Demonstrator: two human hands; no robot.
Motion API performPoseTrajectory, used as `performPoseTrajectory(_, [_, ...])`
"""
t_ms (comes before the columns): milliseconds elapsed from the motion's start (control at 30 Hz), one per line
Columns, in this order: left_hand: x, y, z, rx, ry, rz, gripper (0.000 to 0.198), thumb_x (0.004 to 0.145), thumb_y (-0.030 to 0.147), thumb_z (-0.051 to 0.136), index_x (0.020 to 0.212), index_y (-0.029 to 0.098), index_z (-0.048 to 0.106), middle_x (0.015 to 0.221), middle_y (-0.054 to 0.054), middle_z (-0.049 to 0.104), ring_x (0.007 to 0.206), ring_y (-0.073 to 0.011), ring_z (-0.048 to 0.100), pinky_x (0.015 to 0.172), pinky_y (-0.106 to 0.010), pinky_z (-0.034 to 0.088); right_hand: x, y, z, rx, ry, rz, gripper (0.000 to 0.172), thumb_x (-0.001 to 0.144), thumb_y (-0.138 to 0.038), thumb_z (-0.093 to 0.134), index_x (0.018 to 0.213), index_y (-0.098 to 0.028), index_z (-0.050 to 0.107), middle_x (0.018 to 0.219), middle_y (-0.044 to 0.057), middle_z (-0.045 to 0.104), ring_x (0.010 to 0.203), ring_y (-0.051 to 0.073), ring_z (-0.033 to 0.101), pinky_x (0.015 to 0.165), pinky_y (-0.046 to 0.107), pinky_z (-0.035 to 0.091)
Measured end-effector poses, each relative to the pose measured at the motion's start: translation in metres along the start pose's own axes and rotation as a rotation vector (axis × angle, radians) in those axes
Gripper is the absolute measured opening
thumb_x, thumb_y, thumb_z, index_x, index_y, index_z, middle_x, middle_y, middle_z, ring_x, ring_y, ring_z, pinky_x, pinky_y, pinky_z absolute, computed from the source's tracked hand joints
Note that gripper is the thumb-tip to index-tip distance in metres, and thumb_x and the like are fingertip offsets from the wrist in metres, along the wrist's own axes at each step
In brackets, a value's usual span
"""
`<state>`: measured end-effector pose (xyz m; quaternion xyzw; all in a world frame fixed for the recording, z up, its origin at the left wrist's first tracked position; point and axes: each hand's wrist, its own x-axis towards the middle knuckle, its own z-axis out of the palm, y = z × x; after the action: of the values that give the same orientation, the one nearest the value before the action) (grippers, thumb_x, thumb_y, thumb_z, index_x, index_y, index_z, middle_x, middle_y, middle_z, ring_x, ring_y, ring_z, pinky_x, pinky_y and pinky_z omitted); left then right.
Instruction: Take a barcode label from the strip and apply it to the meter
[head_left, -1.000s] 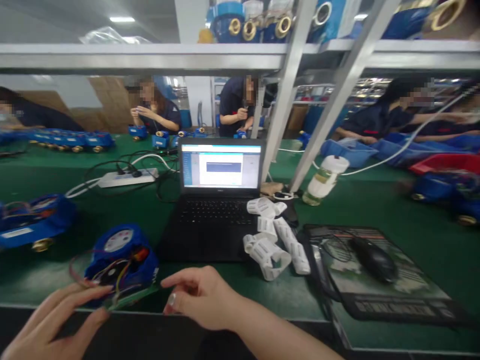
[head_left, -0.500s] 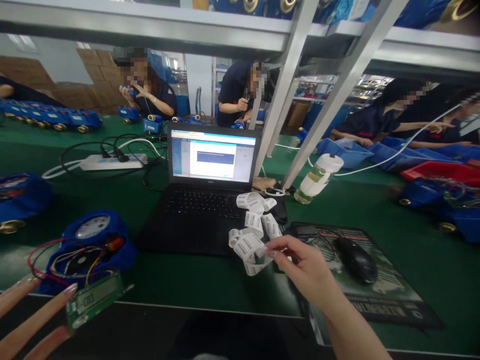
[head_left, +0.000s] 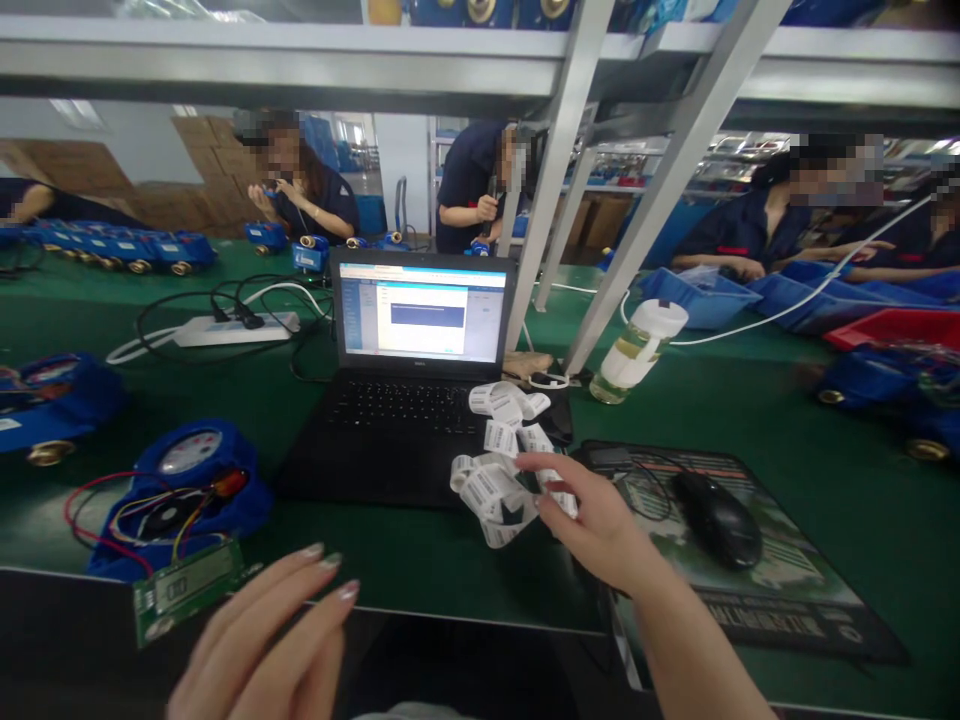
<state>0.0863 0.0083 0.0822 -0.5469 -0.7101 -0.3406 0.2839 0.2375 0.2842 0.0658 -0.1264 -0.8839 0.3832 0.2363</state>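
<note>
My left hand (head_left: 266,635) hovers at the table's front edge, fingers stretched out, with nothing in it. Just left of it, a green circuit board with a small display (head_left: 187,588) hangs over the edge on thin coloured wires. Those wires run to a blue water meter (head_left: 199,480), which lies with its wiring exposed. My right hand (head_left: 592,515) is at a curled strip of white barcode labels (head_left: 487,485) in front of the laptop. Its thumb and forefinger are apart at the strip's right side; whether they touch it I cannot tell.
A laptop (head_left: 405,430) stands mid-table with its screen lit. To the right are a mouse (head_left: 718,520) on a mouse pad (head_left: 795,590) and a bottle (head_left: 637,352). Metal shelf posts (head_left: 649,190) rise behind. A power strip (head_left: 236,329) lies at left; several people work across the table.
My left hand has left the circuit board and moved right, in front of it. The right thumb and forefinger, pinched at the label strip before, have spread apart.
</note>
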Motion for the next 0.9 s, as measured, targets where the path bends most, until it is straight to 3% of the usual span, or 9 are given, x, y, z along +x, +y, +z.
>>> performPoseTrajectory(100, [0.014,0.018,0.033,-0.086,-0.119,0.086,0.037,0.073,-0.002,0.059,0.104,0.018,0.062,0.105,-0.008,0.062,0.107,-0.0206,0.056,0.093,-0.031,0.047,0.014,0.001,0.01,-0.092,-0.1,-0.103,0.055,0.075,-0.014,0.045,0.13,-0.017,0.045,0.124,0.008,0.049,0.113,0.024,0.045,0.097,0.04,0.039])
performPoseTrajectory(200, [0.021,0.026,0.059,-0.184,-0.205,0.015,0.032,0.079,0.003,0.052,0.105,0.02,0.059,0.105,-0.007,0.061,0.105,-0.0193,0.056,0.092,-0.031,0.048,0.02,0.009,0.018,-0.13,-0.035,-0.049,0.048,0.071,-0.01,0.043,0.118,-0.015,0.054,0.1,0.008,0.058,0.093,0.023,0.053,0.084,0.038,0.045])
performPoseTrajectory(300, [0.025,0.025,0.072,-0.235,-0.291,-0.141,0.026,0.082,0.011,0.049,0.103,0.024,0.057,0.103,-0.005,0.061,0.1,-0.0179,0.058,0.086,-0.03,0.051,0.013,0.017,0.017,0.08,0.125,0.099,0.033,0.079,-0.021,0.042,0.108,-0.016,0.058,0.091,0.006,0.06,0.081,0.021,0.057,0.066,0.029,0.047])
performPoseTrajectory(400, [0.029,0.023,0.082,-0.308,-0.399,-0.389,0.026,0.083,0.02,0.048,0.109,0.025,0.053,0.108,-0.006,0.059,0.099,-0.02,0.058,0.084,-0.035,0.053,0.002,0.019,0.014,0.291,0.231,0.211,0.029,0.085,-0.033,0.046,0.103,-0.016,0.06,0.095,0.006,0.061,0.083,0.021,0.058,0.063,0.026,0.047])
performPoseTrajectory(500, [0.033,0.023,0.095,-0.439,-0.473,-0.631,0.034,0.081,0.027,0.05,0.115,0.022,0.049,0.114,-0.01,0.056,0.099,-0.0223,0.058,0.083,-0.039,0.054,-0.008,0.015,0.014,0.35,0.292,0.228,0.026,0.087,-0.035,0.048,0.101,-0.016,0.06,0.092,0.006,0.062,0.078,0.02,0.059,0.061,0.024,0.047])
performPoseTrajectory(567, [0.035,0.026,0.103,-0.52,-0.477,-0.713,0.038,0.08,0.027,0.051,0.117,0.02,0.047,0.116,-0.011,0.055,0.1,-0.0232,0.058,0.083,-0.04,0.054,-0.014,0.01,0.015,0.299,0.295,0.156,0.024,0.087,-0.028,0.046,0.104,-0.018,0.061,0.098,0.005,0.059,0.085,0.019,0.057,0.064,0.024,0.047])
performPoseTrajectory(700, [0.037,0.03,0.113,-0.585,-0.496,-0.725,0.041,0.078,0.026,0.051,0.119,0.022,0.045,0.119,-0.01,0.052,0.104,-0.0228,0.055,0.087,-0.041,0.052,-0.023,0.004,0.016,0.153,0.227,0.0,0.033,0.084,-0.017,0.04,0.11,-0.023,0.06,0.116,0.004,0.051,0.108,0.019,0.049,0.087,0.028,0.043])
performPoseTrajectory(900, [0.029,0.029,0.117,-0.505,-0.484,-0.694,0.043,0.077,0.025,0.049,0.12,0.026,0.043,0.122,-0.008,0.048,0.105,-0.0226,0.055,0.088,-0.041,0.052,-0.012,0.025,-0.005,0.024,0.376,0.099,0.023,0.087,-0.023,0.043,0.104,-0.02,0.058,0.098,0.003,0.059,0.087,0.016,0.057,0.069,0.023,0.048])
